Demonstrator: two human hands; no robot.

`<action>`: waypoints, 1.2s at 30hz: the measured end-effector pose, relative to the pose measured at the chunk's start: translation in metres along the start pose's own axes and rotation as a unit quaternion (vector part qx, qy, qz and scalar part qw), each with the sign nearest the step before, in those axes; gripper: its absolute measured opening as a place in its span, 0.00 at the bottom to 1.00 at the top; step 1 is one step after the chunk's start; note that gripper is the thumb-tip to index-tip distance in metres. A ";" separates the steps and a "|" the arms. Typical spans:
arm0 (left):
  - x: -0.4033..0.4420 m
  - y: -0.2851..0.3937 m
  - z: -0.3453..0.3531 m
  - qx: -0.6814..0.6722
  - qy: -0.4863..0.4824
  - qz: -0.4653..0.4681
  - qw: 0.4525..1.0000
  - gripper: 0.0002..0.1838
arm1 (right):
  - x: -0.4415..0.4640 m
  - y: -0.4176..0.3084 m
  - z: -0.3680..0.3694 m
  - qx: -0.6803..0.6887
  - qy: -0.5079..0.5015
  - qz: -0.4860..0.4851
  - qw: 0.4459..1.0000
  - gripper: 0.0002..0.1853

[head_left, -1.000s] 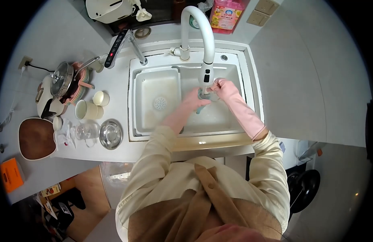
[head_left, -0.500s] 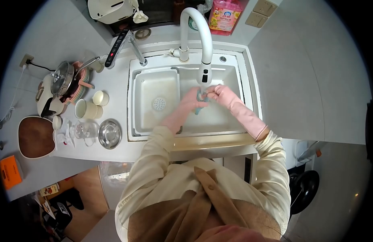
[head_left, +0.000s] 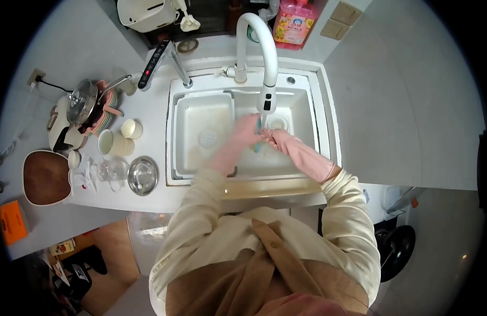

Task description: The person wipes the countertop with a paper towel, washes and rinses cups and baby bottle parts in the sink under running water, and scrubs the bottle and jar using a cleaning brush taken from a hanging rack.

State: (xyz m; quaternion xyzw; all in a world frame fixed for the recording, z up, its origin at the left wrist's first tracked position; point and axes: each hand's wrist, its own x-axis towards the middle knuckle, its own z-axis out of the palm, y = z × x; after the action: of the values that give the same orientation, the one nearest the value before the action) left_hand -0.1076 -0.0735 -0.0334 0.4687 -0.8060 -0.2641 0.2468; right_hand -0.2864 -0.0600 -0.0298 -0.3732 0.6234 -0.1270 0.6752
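Pink rubber gloves cover both hands, which meet low in the right basin of the white sink (head_left: 309,121). My left hand (head_left: 247,130) is closed around a small light-blue thing (head_left: 257,148); bits of it show above and below the fingers, and its kind cannot be made out. My right hand (head_left: 277,139) is closed, its bunched fingertips against the left hand's fingers; whatever they pinch is hidden. Directly above hangs the head of the white faucet (head_left: 267,100), with a thin stream of water falling onto the gloves.
A white draining basket (head_left: 181,139) fills the sink's left side. On the left counter stand cream cups (head_left: 113,142), a clear jug (head_left: 113,168), a metal bowl (head_left: 143,176) and a lidded pan (head_left: 82,102). A pink detergent bottle (head_left: 294,25) stands behind the faucet.
My right hand has moved down and slightly left, uncovering the round drain behind it. My left hand stays near the same spot, still holding the light-blue thing.
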 end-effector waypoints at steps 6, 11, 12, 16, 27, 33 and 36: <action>-0.015 0.006 -0.015 -0.263 -0.154 -0.158 0.939 0.30 | -0.025 -0.015 -0.001 -0.332 0.067 -0.130 0.932 0.09; -0.017 0.013 -0.008 -0.016 -0.104 0.007 0.994 0.36 | -0.046 -0.040 -0.006 -0.196 -0.090 0.057 0.975 0.19; -0.018 0.020 -0.012 -0.010 -0.110 -0.001 0.994 0.37 | -0.041 -0.028 -0.011 -0.099 -0.156 0.056 0.981 0.20; -0.022 0.014 -0.011 0.029 -0.080 -0.039 0.996 0.41 | -0.056 -0.021 -0.016 -0.036 -0.172 0.069 0.982 0.23; -0.039 0.032 -0.015 -0.324 -0.169 -0.212 0.906 0.46 | -0.060 -0.016 0.023 -0.144 0.073 -0.189 0.969 0.33; -0.054 0.030 -0.016 -0.341 -0.160 -0.145 0.915 0.38 | -0.067 -0.014 0.034 -0.015 0.031 -0.139 0.990 0.22; -0.062 0.031 -0.028 -0.446 -0.157 -0.192 0.860 0.36 | -0.064 -0.005 0.020 0.143 -0.031 -0.159 0.976 0.19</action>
State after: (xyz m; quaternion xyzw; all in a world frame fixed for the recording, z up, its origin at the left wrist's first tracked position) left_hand -0.0812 -0.0113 -0.0016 0.4065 -0.5238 -0.7078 0.2438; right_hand -0.2782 -0.0158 0.0204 -0.3710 0.5100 -0.3088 0.7120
